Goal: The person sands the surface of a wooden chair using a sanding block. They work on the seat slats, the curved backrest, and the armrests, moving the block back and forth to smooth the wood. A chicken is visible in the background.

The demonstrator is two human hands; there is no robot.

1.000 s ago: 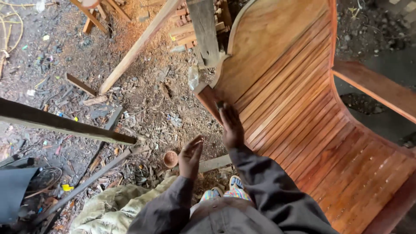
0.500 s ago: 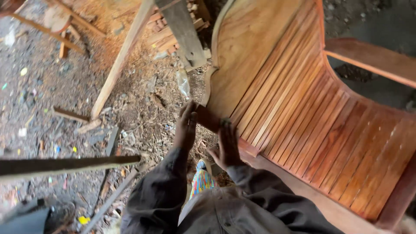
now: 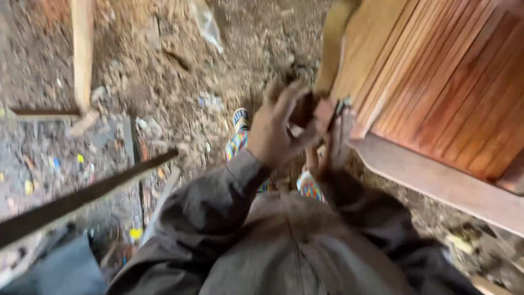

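— How many hands do you have in view?
— Two: your left hand (image 3: 275, 131) and your right hand (image 3: 327, 147), both raised at the corner of the bench.
— And benches?
— One slatted wooden bench (image 3: 436, 87), with one small reddish wooden block (image 3: 322, 112) between your hands.
— Shoes?
— Two colourful striped shoes (image 3: 240, 134) under your arms.
— Loose timber on the ground?
— One pale plank (image 3: 82, 54) at the upper left and one dark bar (image 3: 82, 196) slanting across the left. The small scraps are too blurred to count.
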